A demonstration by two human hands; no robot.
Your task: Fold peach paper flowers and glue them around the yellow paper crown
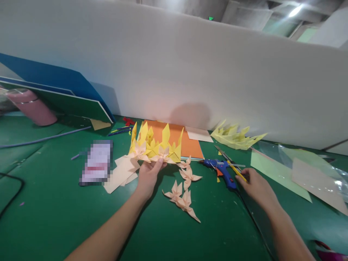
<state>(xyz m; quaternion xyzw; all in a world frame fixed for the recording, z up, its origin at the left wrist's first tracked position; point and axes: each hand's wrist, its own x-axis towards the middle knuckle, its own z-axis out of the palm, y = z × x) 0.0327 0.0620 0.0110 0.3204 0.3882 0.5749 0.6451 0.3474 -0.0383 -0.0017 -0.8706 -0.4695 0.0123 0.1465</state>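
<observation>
My left hand (150, 175) is closed on the lower edge of a yellow folded-paper crown (165, 136), its thumb against a pale pink paper flower (163, 153) on the front. A second pink flower sits on the crown's left side. My right hand (254, 186) has its fingers closed on the near end of a slim yellow pencil-like tool (237, 171). Just left of that hand lies a blue glue gun (224, 172) with a black cord, its nozzle pointing left. Several loose pink paper flowers (183, 199) rest on the green table between my hands.
Behind the crown lies orange paper (190, 145). A pale yellow paper crown (235, 136) stands by the white partition. Pale green paper (277, 174) is at right. A phone (96, 163), pink paper sheets (123, 174) and a pink bottle (34, 107) are at left.
</observation>
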